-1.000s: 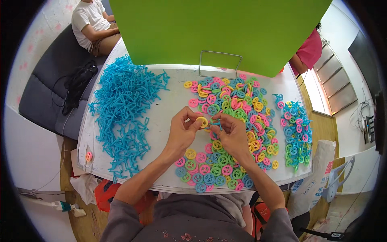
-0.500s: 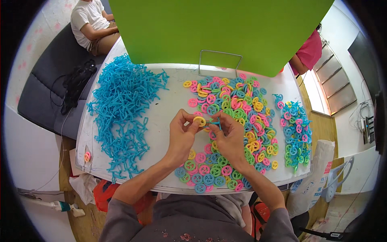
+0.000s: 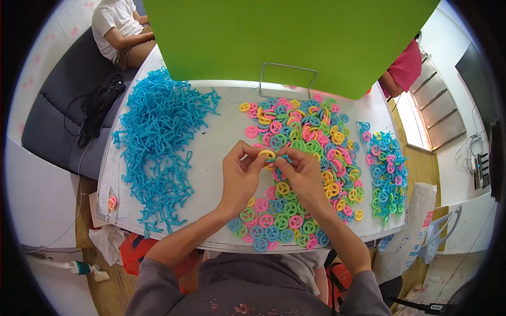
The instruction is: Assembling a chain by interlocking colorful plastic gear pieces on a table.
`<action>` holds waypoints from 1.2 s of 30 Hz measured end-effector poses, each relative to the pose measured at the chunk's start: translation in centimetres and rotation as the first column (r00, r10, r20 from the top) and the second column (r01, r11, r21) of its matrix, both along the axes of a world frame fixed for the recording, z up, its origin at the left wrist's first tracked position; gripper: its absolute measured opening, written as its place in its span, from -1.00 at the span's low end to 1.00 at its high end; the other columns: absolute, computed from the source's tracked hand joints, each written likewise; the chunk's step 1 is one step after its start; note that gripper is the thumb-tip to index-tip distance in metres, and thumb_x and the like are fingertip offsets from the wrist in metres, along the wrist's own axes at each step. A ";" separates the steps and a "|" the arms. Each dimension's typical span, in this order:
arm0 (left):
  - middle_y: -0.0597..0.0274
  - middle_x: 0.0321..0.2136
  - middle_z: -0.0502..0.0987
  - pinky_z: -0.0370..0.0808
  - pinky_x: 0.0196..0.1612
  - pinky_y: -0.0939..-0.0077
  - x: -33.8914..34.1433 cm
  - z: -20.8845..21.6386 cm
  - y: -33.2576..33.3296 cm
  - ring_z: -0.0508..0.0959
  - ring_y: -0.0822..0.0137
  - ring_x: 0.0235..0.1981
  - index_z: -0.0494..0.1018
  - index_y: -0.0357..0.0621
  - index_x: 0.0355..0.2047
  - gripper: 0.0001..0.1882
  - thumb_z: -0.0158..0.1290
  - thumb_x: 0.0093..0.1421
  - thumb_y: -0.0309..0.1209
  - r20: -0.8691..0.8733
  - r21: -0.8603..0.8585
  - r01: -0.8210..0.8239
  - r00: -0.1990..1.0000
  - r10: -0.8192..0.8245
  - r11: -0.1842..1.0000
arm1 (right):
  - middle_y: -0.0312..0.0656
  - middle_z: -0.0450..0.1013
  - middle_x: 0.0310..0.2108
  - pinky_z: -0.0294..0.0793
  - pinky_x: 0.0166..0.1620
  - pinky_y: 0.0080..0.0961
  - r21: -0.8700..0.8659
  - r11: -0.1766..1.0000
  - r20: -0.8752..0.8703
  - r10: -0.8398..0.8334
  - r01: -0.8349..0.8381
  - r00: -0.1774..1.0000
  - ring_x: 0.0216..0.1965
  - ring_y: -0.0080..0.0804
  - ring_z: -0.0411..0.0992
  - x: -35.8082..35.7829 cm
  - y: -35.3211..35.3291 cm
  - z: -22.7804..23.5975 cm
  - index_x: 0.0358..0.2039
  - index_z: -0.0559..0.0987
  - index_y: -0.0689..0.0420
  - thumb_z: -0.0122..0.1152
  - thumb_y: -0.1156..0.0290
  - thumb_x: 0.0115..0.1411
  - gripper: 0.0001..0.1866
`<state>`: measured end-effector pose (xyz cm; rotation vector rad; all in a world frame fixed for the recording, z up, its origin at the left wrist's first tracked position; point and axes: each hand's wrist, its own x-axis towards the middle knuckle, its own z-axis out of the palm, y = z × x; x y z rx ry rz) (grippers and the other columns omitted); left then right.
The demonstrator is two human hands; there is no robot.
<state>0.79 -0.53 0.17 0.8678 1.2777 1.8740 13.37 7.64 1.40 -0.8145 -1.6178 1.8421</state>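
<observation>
Yellow wheel (image 3: 266, 154) is pinched in the left hand (image 3: 240, 179) while the right hand (image 3: 303, 176) pinches a blue piece (image 3: 283, 158) against it, both raised over the tabletop's (image 3: 226, 126) near edge, seemingly to join them.

Wearer's body only, placed against the white tabletop (image 3: 226, 131): two bare hands, left hand (image 3: 240, 176) and right hand (image 3: 303, 176), over its middle. No rings, watch, gloves or bands visible. Forearms bare where they cross the table's near edge. Below that edge, grey long sleeves pushed up to about the elbows, loose folds. Torso in the same grey soft fabric, with a small dark patterned trim at the neckline, below the table's near edge.
</observation>
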 end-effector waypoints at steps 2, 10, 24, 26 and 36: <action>0.08 -0.27 0.51 0.54 -0.08 0.44 0.0 0.1 0.1 0.54 0.35 -0.21 0.33 -0.32 -0.33 -0.93 0.00 0.21 -0.58 0.010 -0.010 0.009 1.000 -0.008 1.000 | -0.30 0.49 -0.42 0.39 -0.37 -0.73 -0.020 0.999 -0.031 -0.028 0.027 0.999 -0.40 -0.69 0.42 -0.1 -0.2 -0.4 -0.21 0.50 0.27 0.15 0.52 0.19 -0.84; 0.10 -0.26 0.50 0.56 -0.11 0.48 -0.3 0.2 -0.1 0.57 0.34 -0.25 0.38 -0.35 -0.26 -0.87 -0.01 0.25 -0.51 0.089 -0.062 0.059 0.995 -0.053 0.996 | -0.27 0.52 -0.41 0.42 -0.38 -0.69 0.442 0.877 0.014 -0.219 0.190 0.976 -0.43 -0.60 0.45 -0.5 -0.9 0.5 -0.27 0.54 0.22 0.20 0.56 0.13 -0.86; 0.15 -0.26 0.49 0.57 -0.11 0.49 -0.8 0.8 0.0 0.53 0.40 -0.24 0.43 -0.35 -0.22 -0.79 0.02 0.25 -0.42 0.092 -0.038 0.119 0.989 -0.115 0.992 | -0.15 0.48 -0.50 0.43 -0.47 -0.46 0.913 0.381 -0.056 -0.227 0.142 0.972 -0.50 -0.27 0.48 0.0 0.5 0.4 -0.33 0.59 0.19 0.24 0.59 -0.01 -0.83; 0.14 -0.25 0.49 0.57 -0.11 0.48 -0.6 0.9 -0.2 0.54 0.38 -0.24 0.42 -0.35 -0.20 -0.79 0.01 0.25 -0.42 0.092 -0.045 0.119 0.989 -0.115 0.992 | -0.14 0.49 -0.49 0.44 -0.47 -0.45 0.888 0.428 -0.066 -0.243 0.168 0.968 -0.51 -0.26 0.48 0.0 0.0 0.3 -0.35 0.59 0.19 0.23 0.59 0.00 -0.85; 0.09 -0.29 0.49 0.59 -0.15 0.50 0.2 0.6 -0.3 0.57 0.34 -0.25 0.39 -0.42 -0.18 -0.82 -0.04 0.26 -0.52 0.079 -0.028 0.042 0.996 -0.040 0.999 | -0.10 0.53 -0.53 0.41 -0.48 -0.56 0.780 0.600 -0.016 -0.266 0.179 0.964 -0.54 -0.42 0.49 -0.2 -0.6 0.1 -0.37 0.61 0.27 0.27 0.53 0.04 -0.88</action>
